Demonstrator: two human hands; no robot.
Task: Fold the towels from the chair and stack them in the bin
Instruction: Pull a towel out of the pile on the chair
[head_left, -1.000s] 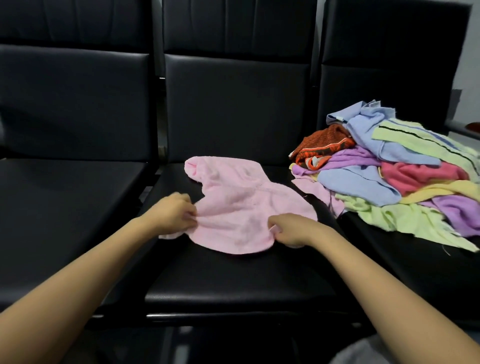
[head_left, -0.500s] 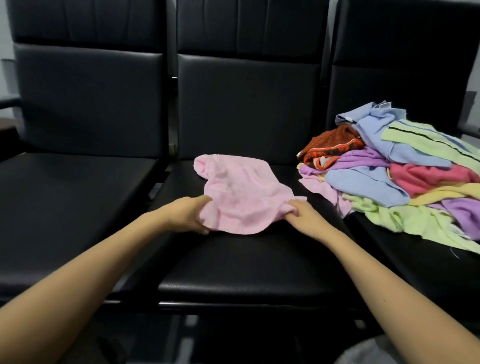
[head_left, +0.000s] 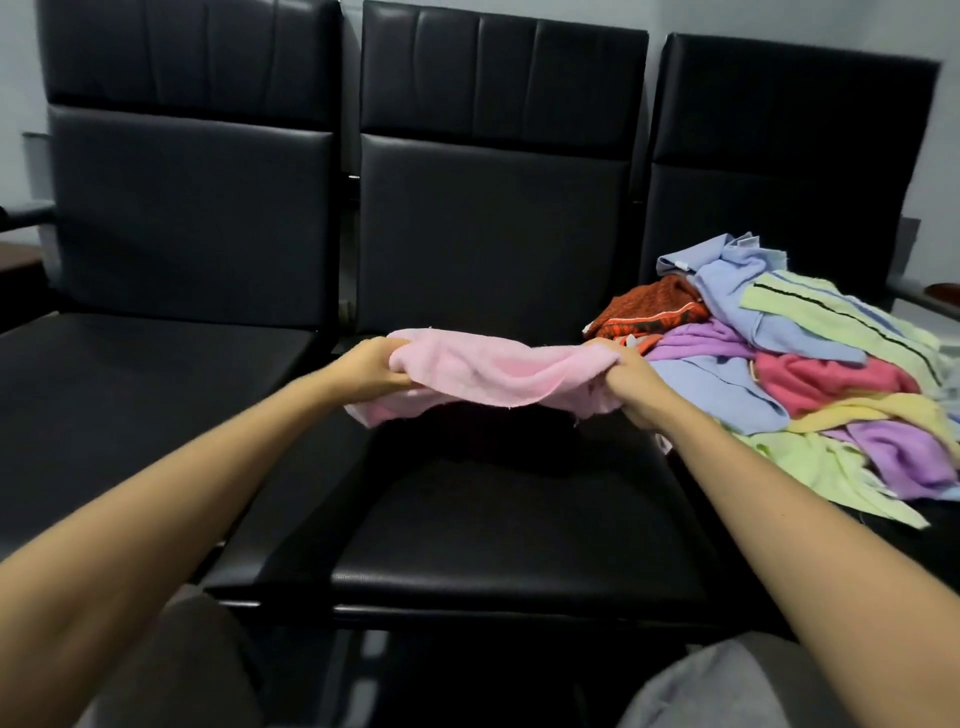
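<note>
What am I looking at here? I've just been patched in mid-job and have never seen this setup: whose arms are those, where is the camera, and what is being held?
There is no machine: these are a person's bare arms. The single picture comes from a camera worn on the person's head, looking forward and down. The left hand and the right hand each grip one end of a pink towel, stretched between them over the seat of the middle chair. On the right chair lies a loose pile of unfolded towels in blue, green, purple, yellow and red. No bin shows in this view.
</note>
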